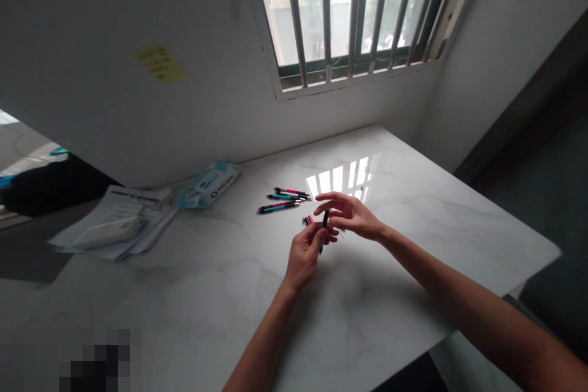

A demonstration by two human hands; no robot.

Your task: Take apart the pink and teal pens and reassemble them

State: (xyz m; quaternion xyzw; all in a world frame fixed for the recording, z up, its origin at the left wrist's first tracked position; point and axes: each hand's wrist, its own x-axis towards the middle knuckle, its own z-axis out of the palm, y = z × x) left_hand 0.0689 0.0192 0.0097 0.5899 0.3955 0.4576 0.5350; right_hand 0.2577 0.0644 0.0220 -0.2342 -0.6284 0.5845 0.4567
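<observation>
My left hand [305,251] is closed around a slim black pen [326,218], which points up and leans slightly between thumb and fingers. Close beside the pen's upper end is my right hand [353,215]. Its fingers are apart and bent, the thumb near the pen; whether they touch it is hard to see. Just behind my left hand lies a pink and black piece [309,219], partly hidden. Farther back, several pens [280,206] in black with blue or pink lie side by side on the white marbled table [220,306]. Something thin and pale shows beneath my right hand.
A blue and white wipes pack [211,185] lies against the wall on the left. Beside it are papers [124,208] with a white object [110,231] on top. A barred window [358,12] is above the table, and a yellow note [162,64] sticks to the wall.
</observation>
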